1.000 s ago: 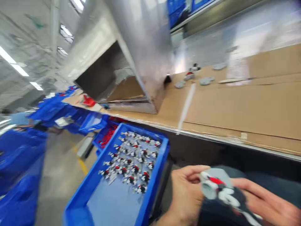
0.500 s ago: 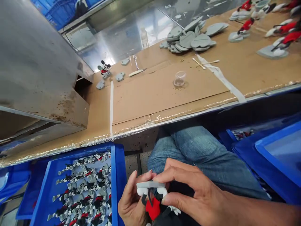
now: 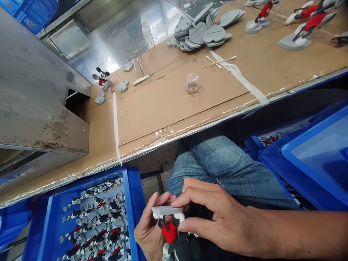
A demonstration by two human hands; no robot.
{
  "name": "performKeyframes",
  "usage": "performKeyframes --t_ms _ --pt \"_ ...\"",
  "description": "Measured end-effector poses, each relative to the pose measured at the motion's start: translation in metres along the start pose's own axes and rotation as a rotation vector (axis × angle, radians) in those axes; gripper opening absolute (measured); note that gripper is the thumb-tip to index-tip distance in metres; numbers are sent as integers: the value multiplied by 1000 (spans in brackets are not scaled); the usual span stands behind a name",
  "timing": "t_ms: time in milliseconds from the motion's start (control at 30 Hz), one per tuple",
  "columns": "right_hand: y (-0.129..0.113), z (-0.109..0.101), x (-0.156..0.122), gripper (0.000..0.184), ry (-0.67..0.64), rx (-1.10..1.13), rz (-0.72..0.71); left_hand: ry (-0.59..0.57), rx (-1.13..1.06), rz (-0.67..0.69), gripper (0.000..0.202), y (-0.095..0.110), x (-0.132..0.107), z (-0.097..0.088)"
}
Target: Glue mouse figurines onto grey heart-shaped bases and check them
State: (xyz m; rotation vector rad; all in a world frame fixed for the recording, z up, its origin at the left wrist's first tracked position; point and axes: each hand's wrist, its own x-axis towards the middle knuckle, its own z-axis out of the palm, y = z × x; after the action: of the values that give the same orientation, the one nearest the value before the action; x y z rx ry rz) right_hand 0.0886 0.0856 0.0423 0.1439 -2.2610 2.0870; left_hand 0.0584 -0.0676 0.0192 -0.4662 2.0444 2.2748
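Observation:
Over my lap I hold a Mickey Mouse figurine (image 3: 170, 231) upside down, its red shorts and black body below a flat grey base (image 3: 167, 210). The white shoes sit against that base. My left hand (image 3: 149, 228) is closed around the figurine's far side, fingers partly hidden behind it. My right hand (image 3: 209, 214) pinches the base and a shoe between thumb and fingers. Beside my left hand, a blue tray (image 3: 126, 210) holds several rows of similar figurines (image 3: 100, 217).
On the cardboard-covered bench (image 3: 163, 108) are a clear cup (image 3: 193, 82), cotton swabs (image 3: 221, 62), a knife (image 3: 143, 79), a pile of grey bases (image 3: 199, 32) and a standing figurine (image 3: 103, 78). A metal housing (image 3: 40, 83) rises at left. Blue trays (image 3: 312, 152) stand at right.
The bench has shifted left and up in view as the head turned. My hands keep hold of the figurine, which has tilted a little and shows more of its black head.

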Motion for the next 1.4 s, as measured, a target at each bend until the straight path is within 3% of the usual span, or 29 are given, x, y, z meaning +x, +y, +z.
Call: performKeyframes --t_ms 400,533,700,767,867,1133,1400 --pt "3 -1 5 16 66 232 270 43 39 -19 43 7 -3 2" --pt "6 -1 9 17 65 581 502 17 30 -77 50 5 3 -6" --pt "19 1 12 30 11 1096 789 -190 -99 -94 41 0 16 -15" --pt "22 3 13 26 31 1192 881 -254 -109 -112 38 1 19 -15" --pt "22 5 15 23 83 1243 989 -233 -111 -141 37 4 18 -12" --pt "15 7 17 29 93 1254 1038 -130 -115 -202 45 5 15 -13" --pt "19 10 15 34 82 1235 979 -152 -102 -257 45 4 16 -13"
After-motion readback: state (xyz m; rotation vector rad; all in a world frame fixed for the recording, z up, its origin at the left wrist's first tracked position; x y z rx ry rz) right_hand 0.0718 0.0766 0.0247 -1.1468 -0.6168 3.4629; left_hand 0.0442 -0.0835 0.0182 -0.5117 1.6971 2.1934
